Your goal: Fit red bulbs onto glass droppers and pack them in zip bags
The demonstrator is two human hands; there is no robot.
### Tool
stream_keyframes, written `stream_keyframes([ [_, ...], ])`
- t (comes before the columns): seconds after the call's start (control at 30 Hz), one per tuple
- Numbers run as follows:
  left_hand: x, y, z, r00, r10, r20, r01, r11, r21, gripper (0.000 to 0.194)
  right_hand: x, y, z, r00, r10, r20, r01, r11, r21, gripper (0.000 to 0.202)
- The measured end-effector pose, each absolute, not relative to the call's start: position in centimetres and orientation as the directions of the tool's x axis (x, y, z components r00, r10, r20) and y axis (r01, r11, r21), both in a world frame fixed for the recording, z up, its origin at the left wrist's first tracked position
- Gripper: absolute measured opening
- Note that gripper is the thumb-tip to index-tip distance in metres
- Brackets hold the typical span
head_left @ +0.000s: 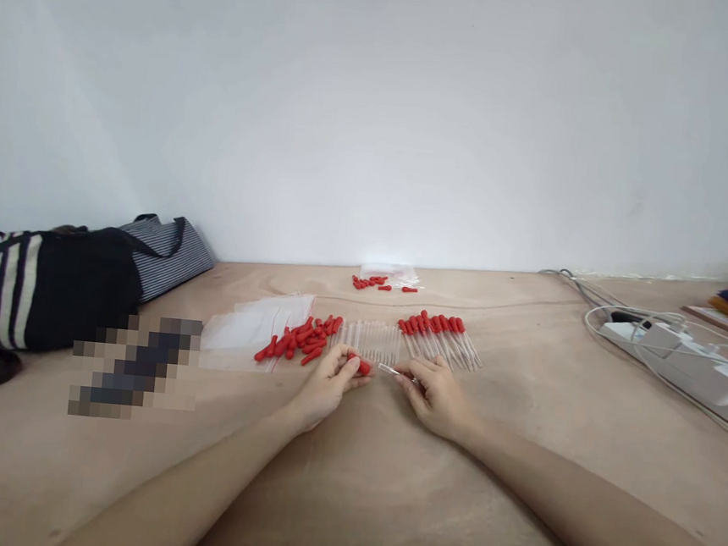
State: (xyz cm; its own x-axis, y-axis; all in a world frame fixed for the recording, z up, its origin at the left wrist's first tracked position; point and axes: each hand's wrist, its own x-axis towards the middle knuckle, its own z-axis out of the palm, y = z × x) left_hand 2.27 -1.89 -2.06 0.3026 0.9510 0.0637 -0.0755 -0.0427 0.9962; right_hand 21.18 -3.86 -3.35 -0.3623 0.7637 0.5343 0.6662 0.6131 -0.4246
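Note:
Pinched between the fingers of my left hand (332, 382) is a red rubber dropper bulb (361, 364), its narrow end pointing right. My right hand (433, 395) is closed on a clear glass dropper tube (387, 368), whose end points at the bulb with a small gap between them. Just beyond my hands lies a row of bare glass tubes (367, 340). Loose red bulbs (300, 337) are heaped to its left. On its right, several droppers with red bulbs fitted (436, 326) lie side by side.
Clear plastic bags (238, 326) lie under and beside the loose bulbs. More bulbs and tubes (389, 280) sit near the wall. A black striped bag (83, 282) and a blurred dark object (142, 368) are at left. A power strip (681, 360) with cables is at right.

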Motion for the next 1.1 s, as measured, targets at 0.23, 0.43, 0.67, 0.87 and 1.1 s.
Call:
stream_keyframes([
  [0.23, 1.7, -1.3, -2.4, 0.340, 0.907, 0.246, 0.319, -0.358, 0.878, 0.014, 21.3, -3.9, -3.2, -0.355, 0.736, 0.577, 0.680, 0.627, -0.381, 0.017],
  [0.43, 1.5, -1.4, -2.4, 0.466, 0.836, 0.289, 0.418, -0.496, 0.761, 0.018, 21.2, -4.0, -3.1, -0.381, 0.727, 0.572, 0.687, 0.636, -0.351, 0.017],
  [0.67, 1.7, -1.6, -2.4, 0.471, 0.816, 0.335, 0.420, -0.542, 0.728, 0.019, 21.1, -4.0, -3.2, -0.402, 0.722, 0.564, 0.678, 0.648, -0.346, 0.017],
  [0.87, 2.0, -2.1, -2.1, 0.483, 0.789, 0.380, 0.464, -0.599, 0.653, 0.018, 20.9, -4.1, -2.9, -0.429, 0.697, 0.574, 0.691, 0.663, -0.287, 0.020],
  [1.1, 2.2, -2.6, -1.9, 0.494, 0.779, 0.386, 0.498, -0.618, 0.608, 0.017, 21.0, -4.0, -3.0, -0.481, 0.641, 0.598, 0.697, 0.693, -0.181, 0.028],
])
